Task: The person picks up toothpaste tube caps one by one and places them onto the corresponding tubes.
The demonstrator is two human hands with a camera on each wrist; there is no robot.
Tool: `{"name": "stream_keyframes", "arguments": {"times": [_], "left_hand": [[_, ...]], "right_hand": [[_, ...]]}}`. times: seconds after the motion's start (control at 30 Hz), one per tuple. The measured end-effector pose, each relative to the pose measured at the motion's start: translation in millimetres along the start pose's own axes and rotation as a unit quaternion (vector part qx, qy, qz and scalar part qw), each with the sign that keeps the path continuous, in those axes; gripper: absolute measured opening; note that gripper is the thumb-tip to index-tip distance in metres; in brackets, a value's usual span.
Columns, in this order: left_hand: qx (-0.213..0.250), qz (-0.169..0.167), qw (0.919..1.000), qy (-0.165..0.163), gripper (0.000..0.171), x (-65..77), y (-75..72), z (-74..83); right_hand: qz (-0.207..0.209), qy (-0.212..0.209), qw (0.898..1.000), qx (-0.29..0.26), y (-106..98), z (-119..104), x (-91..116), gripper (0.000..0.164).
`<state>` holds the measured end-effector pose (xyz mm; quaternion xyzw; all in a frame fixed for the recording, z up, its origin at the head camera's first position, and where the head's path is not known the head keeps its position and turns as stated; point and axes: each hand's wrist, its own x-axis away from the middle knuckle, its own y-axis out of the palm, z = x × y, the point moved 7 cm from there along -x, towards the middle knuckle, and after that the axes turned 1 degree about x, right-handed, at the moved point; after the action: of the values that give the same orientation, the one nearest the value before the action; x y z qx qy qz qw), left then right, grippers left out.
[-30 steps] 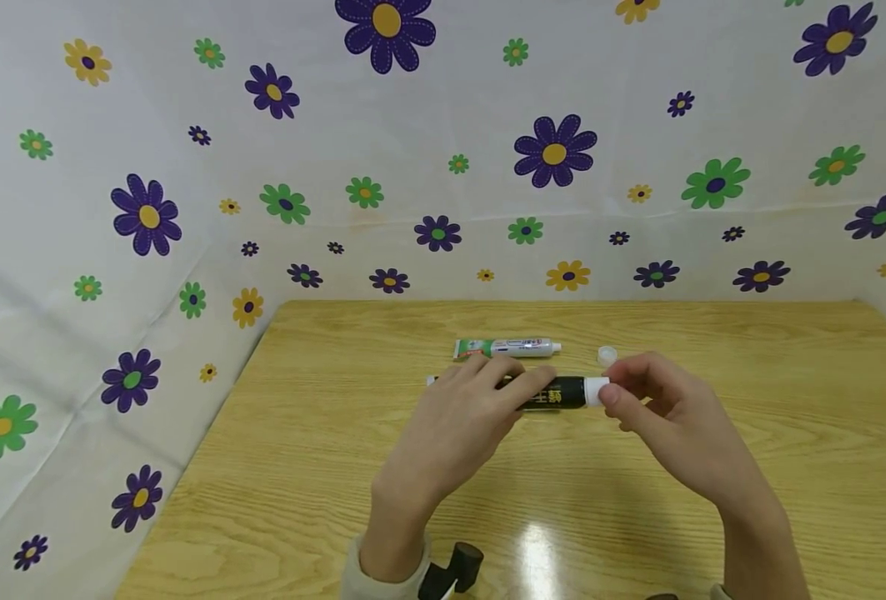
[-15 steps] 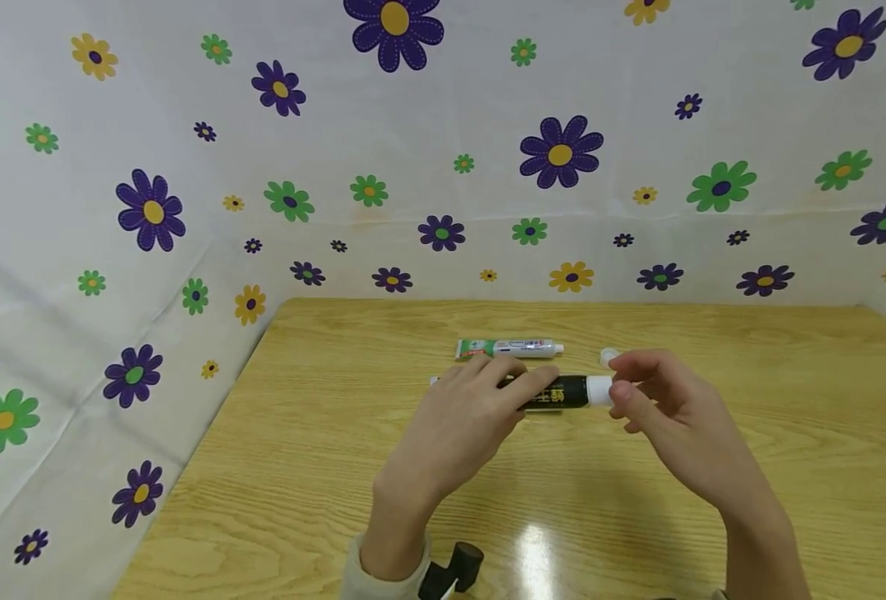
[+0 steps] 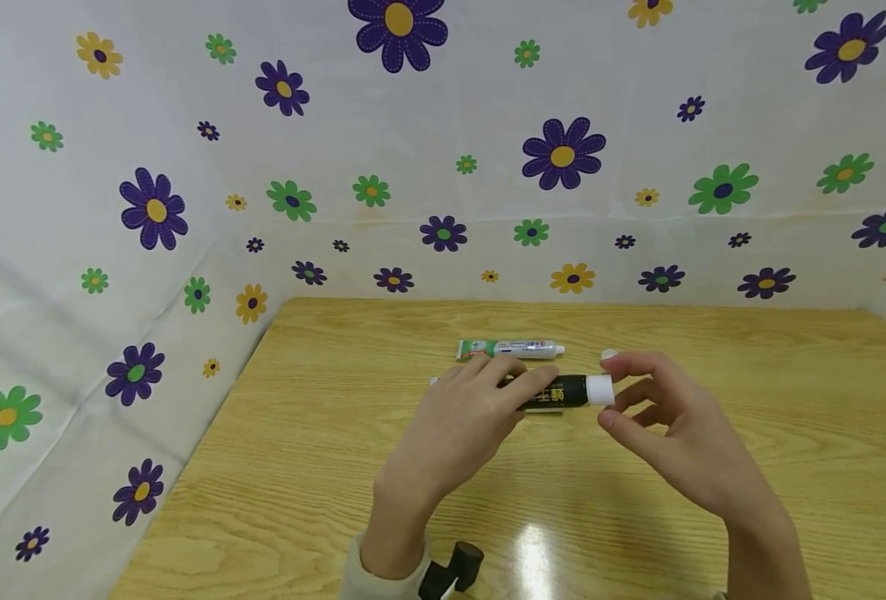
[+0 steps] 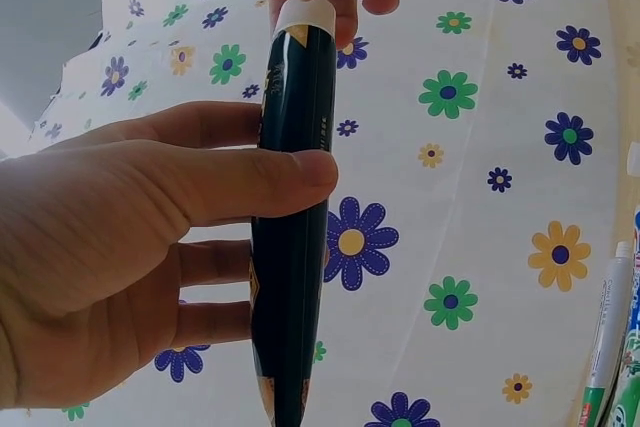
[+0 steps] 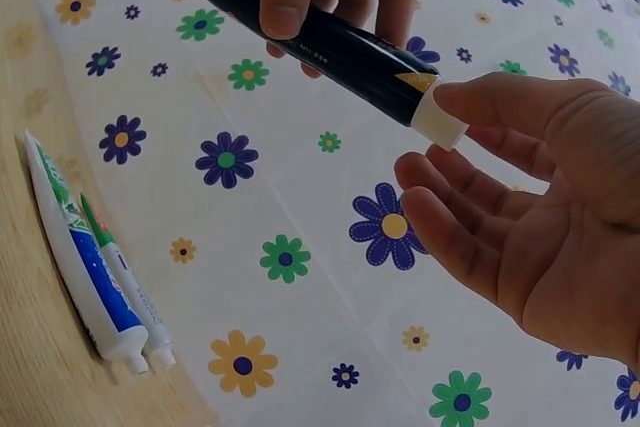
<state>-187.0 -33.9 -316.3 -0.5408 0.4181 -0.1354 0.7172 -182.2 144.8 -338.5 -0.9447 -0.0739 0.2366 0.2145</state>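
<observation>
My left hand grips a black toothpaste tube with gold lettering, thumb on the near side, fingers behind. The tube lies level above the table in the head view, its white cap pointing right. Around that cap my right hand is spread loosely, thumb below and forefinger above. In the right wrist view the thumb overlaps the cap's edge; whether it touches, I cannot tell. Several other right fingers hang relaxed, apart from the tube. A small loose white cap sits behind the right forefinger, partly hidden.
Farther back on the wooden table lies a slim white and green tube. A thicker white, blue and green tube lies beside it, mostly hidden under my left hand in the head view. A flowered cloth hangs behind.
My right thumb and forefinger have spread apart from their pinch on the black tube's cap. The left hand keeps its grip almost unmoved. The head view has shifted slightly.
</observation>
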Motion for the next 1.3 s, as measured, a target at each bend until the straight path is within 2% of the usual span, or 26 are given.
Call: {"name": "stream_keyframes", "arguments": {"times": [0.23,0.43,0.67,0.83,1.03,1.13,1.3], "left_hand": [[0.005,-0.011,0.9999,-0.002,0.047,-0.6,2.9,-0.3],[0.006,-0.004,1.0000,0.001,0.046,-1.3,4.0,-0.8],[0.001,-0.004,1.0000,0.004,0.043,-1.5,4.5,0.0],[0.002,-0.008,1.0000,0.005,0.043,-1.7,5.3,1.0],[-0.001,-0.014,0.9999,0.007,0.041,-2.1,8.3,1.1],[0.003,-0.016,0.9999,0.004,0.041,-2.2,9.1,0.5],[0.007,-0.016,0.9998,-0.003,0.044,-1.5,8.9,-1.2]], "right_hand": [[0.011,0.018,1.000,0.015,-2.2,3.6,1.2,0.036],[0.011,0.029,0.999,0.012,-1.9,6.9,0.7,0.030],[0.001,0.101,0.995,0.005,0.4,18.2,1.0,0.018],[-0.015,0.148,0.989,0.001,2.4,24.6,0.5,0.022],[-0.030,0.179,0.983,0.003,4.2,29.9,-0.1,0.032],[-0.032,0.178,0.984,-0.002,4.2,29.4,-0.1,0.033],[-0.019,0.119,0.993,-0.023,2.9,19.6,-1.4,0.038]]}}
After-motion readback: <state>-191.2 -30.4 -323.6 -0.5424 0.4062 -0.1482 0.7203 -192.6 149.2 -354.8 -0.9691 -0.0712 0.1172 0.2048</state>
